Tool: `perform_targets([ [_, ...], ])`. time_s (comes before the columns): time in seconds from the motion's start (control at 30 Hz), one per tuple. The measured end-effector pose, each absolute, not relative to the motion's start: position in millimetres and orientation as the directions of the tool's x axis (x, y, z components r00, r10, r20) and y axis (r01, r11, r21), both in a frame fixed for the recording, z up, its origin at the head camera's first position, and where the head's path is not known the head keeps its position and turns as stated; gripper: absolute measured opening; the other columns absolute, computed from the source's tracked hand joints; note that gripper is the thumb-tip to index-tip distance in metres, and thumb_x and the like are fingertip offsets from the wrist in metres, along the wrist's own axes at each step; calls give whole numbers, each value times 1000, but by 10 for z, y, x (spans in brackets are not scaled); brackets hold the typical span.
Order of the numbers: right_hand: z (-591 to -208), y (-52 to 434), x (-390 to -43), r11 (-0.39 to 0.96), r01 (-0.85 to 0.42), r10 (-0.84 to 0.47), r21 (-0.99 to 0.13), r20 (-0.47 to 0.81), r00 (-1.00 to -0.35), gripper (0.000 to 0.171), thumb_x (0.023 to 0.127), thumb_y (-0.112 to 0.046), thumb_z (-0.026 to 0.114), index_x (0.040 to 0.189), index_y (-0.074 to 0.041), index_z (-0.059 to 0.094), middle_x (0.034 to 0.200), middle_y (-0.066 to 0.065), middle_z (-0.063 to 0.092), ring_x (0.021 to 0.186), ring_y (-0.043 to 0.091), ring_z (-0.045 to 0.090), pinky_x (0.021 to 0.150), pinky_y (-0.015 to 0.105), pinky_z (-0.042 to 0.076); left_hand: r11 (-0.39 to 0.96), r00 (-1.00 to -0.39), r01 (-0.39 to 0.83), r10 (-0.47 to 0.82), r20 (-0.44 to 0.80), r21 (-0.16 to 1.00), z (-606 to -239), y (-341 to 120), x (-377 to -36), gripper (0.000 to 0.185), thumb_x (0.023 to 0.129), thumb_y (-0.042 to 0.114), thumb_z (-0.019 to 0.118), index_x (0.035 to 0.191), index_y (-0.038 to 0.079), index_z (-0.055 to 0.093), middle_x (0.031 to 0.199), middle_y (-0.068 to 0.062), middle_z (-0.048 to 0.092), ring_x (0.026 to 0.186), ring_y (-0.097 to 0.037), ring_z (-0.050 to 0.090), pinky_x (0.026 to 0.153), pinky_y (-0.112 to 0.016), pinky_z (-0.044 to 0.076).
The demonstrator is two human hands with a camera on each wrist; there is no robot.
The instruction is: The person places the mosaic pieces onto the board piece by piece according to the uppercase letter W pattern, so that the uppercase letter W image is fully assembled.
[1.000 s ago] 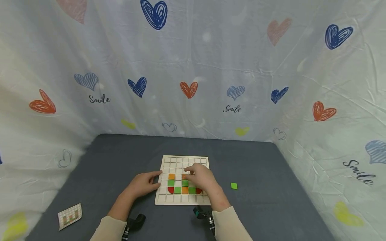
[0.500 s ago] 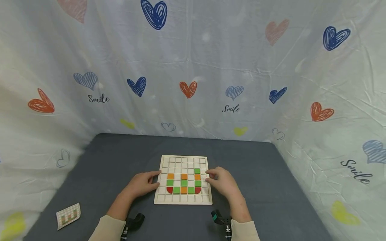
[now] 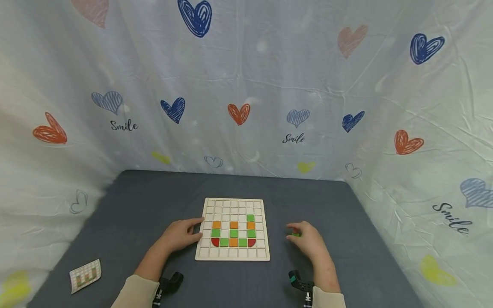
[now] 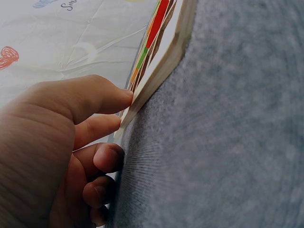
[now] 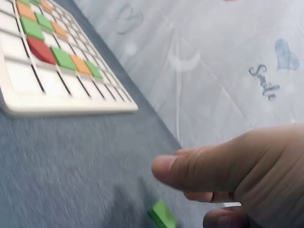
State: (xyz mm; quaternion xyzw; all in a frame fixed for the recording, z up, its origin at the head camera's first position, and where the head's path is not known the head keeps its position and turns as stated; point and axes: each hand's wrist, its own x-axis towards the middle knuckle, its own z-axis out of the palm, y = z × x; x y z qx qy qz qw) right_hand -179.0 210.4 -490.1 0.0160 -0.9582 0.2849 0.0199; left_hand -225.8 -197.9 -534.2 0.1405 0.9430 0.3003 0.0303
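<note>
A pale wooden grid board (image 3: pixel 233 254) lies on the table, with green, orange and red tiles (image 3: pixel 233 233) set in some of its squares. My left hand (image 3: pixel 178 235) is at the board's left edge. In the left wrist view its thumb and index finger (image 4: pixel 102 127) touch the board's side, the other fingers loosely bent. Off to the right of the board, my right hand (image 3: pixel 308 241) hovers over a loose green tile (image 5: pixel 162 214). The right wrist view shows that tile on the table below the thumb (image 5: pixel 190 167), apart from it.
A small card (image 3: pixel 85 276) printed with a coloured grid lies at the table's left front. Dark grey cloth (image 3: pixel 362 239) covers the table. Behind and beside it hangs a pale curtain (image 3: pixel 265 51) with hearts. Each wrist wears a black camera mount (image 3: pixel 300 282).
My right hand has moved right, off the board and over to the loose green tile, uncovering the tiles on the board's right side. The left hand keeps its place at the edge.
</note>
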Motion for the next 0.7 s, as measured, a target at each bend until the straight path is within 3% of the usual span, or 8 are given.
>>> perform_targets([
  [0.33, -4993, 2330, -1758, 850, 76, 62, -522, -45, -997, 41, 75, -18, 80, 114, -9, 69, 98, 6, 60, 91, 24, 58, 78, 46, 45, 780, -957, 247, 290, 16, 575, -5320, -1993, -2249, 52, 84, 37, 69, 133, 23, 57, 55, 5, 45, 46, -12, 38, 47, -28, 30],
  [0.7, -5077, 2406, -1798, 869, 99, 99, -485, -27, -995, 27, 78, -19, 76, 105, -14, 73, 87, 0, 58, 77, 17, 52, 69, 41, 43, 774, -958, 240, 286, 14, 586, -5311, -1983, -2233, 52, 84, 37, 70, 133, 24, 58, 55, 5, 45, 46, -13, 39, 48, -28, 30],
])
